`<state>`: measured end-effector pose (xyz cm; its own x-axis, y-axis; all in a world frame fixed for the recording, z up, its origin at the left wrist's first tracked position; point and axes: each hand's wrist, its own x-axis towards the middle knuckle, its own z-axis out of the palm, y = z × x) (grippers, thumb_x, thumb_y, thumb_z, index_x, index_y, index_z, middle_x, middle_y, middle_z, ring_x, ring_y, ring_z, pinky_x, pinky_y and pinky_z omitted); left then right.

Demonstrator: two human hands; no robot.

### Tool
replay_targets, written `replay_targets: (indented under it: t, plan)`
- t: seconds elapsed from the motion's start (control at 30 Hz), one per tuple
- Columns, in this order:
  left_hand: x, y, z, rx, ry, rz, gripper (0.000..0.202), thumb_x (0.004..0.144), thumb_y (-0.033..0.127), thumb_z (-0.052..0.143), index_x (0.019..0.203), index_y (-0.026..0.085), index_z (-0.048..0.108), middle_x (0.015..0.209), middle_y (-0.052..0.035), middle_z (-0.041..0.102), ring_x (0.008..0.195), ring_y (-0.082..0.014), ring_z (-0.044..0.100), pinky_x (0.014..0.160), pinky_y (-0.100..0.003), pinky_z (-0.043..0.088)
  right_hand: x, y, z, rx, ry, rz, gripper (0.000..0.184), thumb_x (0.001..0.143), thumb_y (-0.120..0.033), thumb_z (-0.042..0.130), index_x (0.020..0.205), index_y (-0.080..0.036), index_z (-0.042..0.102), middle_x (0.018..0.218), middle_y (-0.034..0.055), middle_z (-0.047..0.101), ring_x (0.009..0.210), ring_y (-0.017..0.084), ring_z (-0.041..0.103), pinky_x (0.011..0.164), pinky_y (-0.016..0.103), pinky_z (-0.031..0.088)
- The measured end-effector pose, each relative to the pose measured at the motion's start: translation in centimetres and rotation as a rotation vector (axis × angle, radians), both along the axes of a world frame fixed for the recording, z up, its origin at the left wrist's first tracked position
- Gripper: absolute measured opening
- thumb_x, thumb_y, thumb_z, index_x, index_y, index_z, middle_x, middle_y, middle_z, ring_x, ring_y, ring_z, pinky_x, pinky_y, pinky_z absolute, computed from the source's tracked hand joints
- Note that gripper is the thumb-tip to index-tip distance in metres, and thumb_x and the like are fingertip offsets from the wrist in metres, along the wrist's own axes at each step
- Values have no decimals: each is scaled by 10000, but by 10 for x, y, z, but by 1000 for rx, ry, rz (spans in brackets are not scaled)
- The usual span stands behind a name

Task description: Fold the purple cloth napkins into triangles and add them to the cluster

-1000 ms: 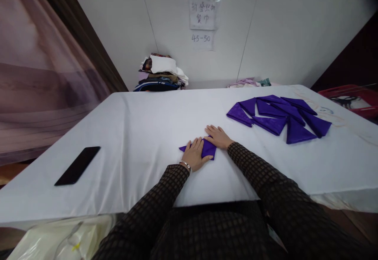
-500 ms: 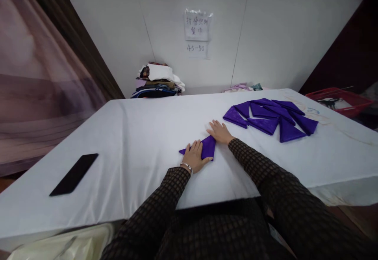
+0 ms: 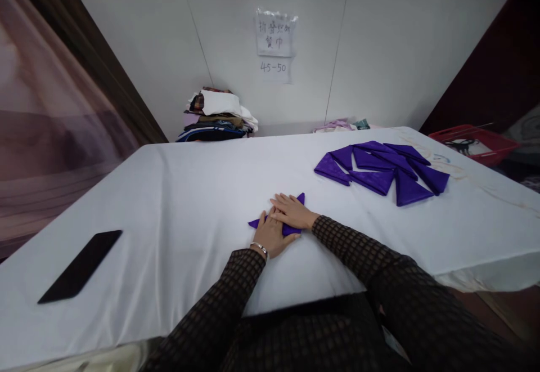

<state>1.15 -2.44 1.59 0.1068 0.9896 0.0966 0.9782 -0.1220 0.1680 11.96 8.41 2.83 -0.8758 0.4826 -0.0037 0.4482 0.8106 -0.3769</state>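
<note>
A small purple cloth folded into a triangle point(image 3: 296, 198) lies on the white table point(image 3: 194, 192) in front of me. My left hand point(image 3: 272, 237) rests flat on its near part, fingers stretched out. My right hand point(image 3: 291, 212) lies flat across the cloth too, overlapping the left hand's fingers, and hides most of the cloth. Only the far tip and the left corner of the triangle show. Both arms wear dark checked sleeves, and a bracelet sits on my left wrist.
Several folded purple triangles point(image 3: 379, 168) lie grouped at the right of the table. A black phone point(image 3: 80, 266) lies near the left front edge. A stack of folded clothes point(image 3: 217, 114) stands by the far wall, and a red bin point(image 3: 475, 140) sits off to the right.
My right hand has slid left from the cloth's far tip onto the cloth, over my left hand's fingers. The view has shifted slightly.
</note>
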Motion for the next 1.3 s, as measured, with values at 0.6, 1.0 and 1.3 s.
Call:
replay_targets:
  t: [0.6,1.0,1.3]
  plan:
    - [0,-1,1,-50,28,15,903,797,737,238,1411,77,297,1488,-167,288,1383,-295,211,1118,-496,142,16,87,-14,72,-115,-298,651,915,-589,252,1436,-201,298,1529,74,181,1402,239,119,1104,481,81]
    - [-1,1,-2,-54,5,-3,873,800,705,310,1426,98,272,1494,-161,278,1390,-306,190,1116,-521,126,23,-5,6,29,83,-78,662,931,-574,220,1434,-151,304,1505,110,248,1397,238,150,1117,441,98]
    - [0,3,-1,-87,39,1,887,778,646,421,1450,109,203,1513,-137,240,1395,-301,172,1123,-509,129,26,-27,-7,1,31,-54,769,896,-641,246,1464,-124,216,1511,126,220,1398,256,137,1114,449,100]
